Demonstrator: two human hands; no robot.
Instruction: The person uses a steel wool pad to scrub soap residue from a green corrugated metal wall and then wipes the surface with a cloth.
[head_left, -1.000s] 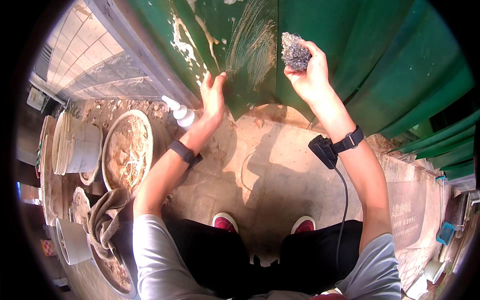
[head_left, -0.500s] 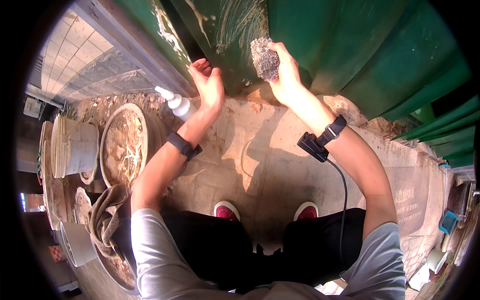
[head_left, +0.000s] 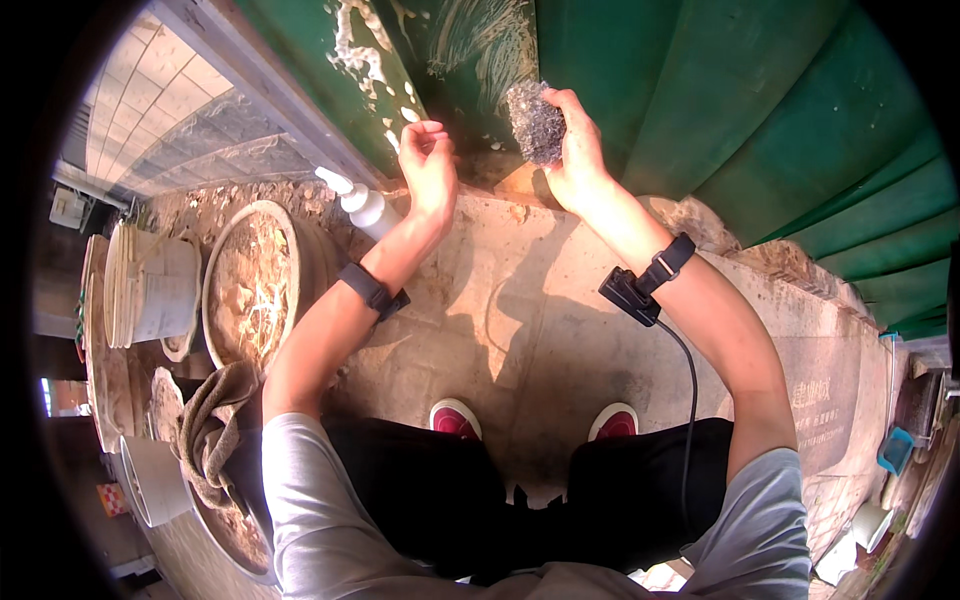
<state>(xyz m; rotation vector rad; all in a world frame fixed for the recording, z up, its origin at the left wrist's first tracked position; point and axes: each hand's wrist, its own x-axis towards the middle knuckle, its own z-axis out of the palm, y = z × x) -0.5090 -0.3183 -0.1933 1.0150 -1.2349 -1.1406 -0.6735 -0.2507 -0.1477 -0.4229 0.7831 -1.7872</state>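
Note:
A clump of silvery steel-wool scrubber (head_left: pixel 537 123) is gripped in my right hand (head_left: pixel 578 160), close against a hanging green curtain (head_left: pixel 610 80). Whitish smears streak the curtain above the scrubber, and white foam (head_left: pixel 358 50) runs down its left panel. My left hand (head_left: pixel 430 170) has its fingers curled at the lower edge of that foamy panel, seemingly pinching it; the exact contact is partly hidden. Beside my left wrist stands a white spray bottle (head_left: pixel 365 208), tilted in the view, which the hand does not touch.
At left are a round planter (head_left: pixel 290 270) with dry plant matter, white buckets (head_left: pixel 165 290) and a brown cloth (head_left: pixel 205 440) draped over a container rim. A grey post (head_left: pixel 270 90) borders the curtain. My shoes stand on paving (head_left: pixel 530 330). A blue dustpan (head_left: pixel 895 450) is far right.
The foamy left panel has shifted right, covering a dark gap beside it. The curtain's right folds have spread. Both hands have moved slightly right and down, the scrubber still in the right.

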